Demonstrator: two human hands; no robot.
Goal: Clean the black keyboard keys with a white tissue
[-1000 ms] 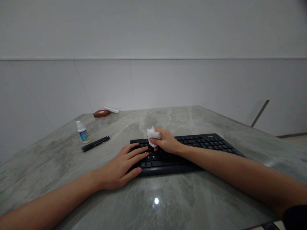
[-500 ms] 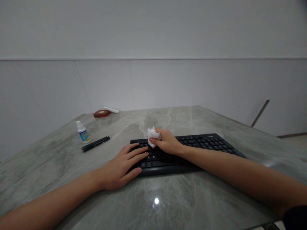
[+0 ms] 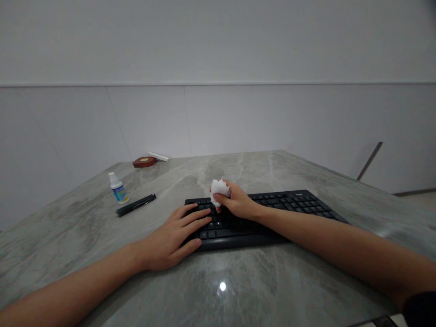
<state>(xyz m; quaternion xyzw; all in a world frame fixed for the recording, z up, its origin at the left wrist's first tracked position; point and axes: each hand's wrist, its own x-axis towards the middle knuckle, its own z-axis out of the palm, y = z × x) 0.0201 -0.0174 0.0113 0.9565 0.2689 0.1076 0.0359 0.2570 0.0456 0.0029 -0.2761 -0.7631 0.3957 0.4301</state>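
Observation:
A black keyboard lies on the grey marbled table, turned slightly. My left hand rests on its left end with the fingers spread over the keys, holding nothing. Over the upper left keys, my right hand is closed on a crumpled white tissue, which sticks up between thumb and fingers. My right hand and forearm hide the middle keys. Whether the tissue touches the keys cannot be made out.
Left of the keyboard lie a black pen and an upright white spray bottle. A dark red box and a white flat object are near the wall. Part of another object shows at the lower right edge.
The tissue and the fingers of my right hand have shifted very slightly, a little to the right and up. My left hand has stayed in place.

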